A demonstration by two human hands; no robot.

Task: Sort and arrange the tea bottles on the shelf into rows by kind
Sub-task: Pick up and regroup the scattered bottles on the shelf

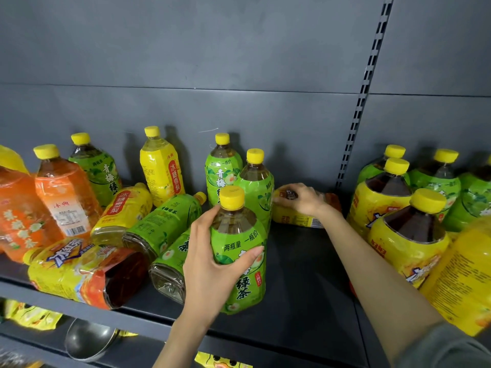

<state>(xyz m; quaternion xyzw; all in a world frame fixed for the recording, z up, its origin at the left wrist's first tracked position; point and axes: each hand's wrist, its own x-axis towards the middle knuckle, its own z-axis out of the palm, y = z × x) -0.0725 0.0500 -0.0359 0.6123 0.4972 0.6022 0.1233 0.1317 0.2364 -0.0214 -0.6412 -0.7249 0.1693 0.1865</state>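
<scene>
Head view: the left hand [212,251] wraps around a standing green bottle [240,251]. Beyond it, the right hand [300,199] curls over a fallen yellow bottle [292,217]. Left of both hands, toppled bottles [159,224] lie mixed, so the sorting looks roughly half done.

Green bottle in front [240,261]: "两瓶量 一瓶价" is printed above "绿茶". Upright yellow bottle [159,168] and lying yellow bottle [125,208]: "冰糖雪梨" is read on a red strip on each. Lying green bottle [162,221]: "青梅绿茶" is read. Front-left lying bottle [79,269]: "冰红茶" is printed in blue. Back lying bottle [295,220]: print cannot be read.
</scene>
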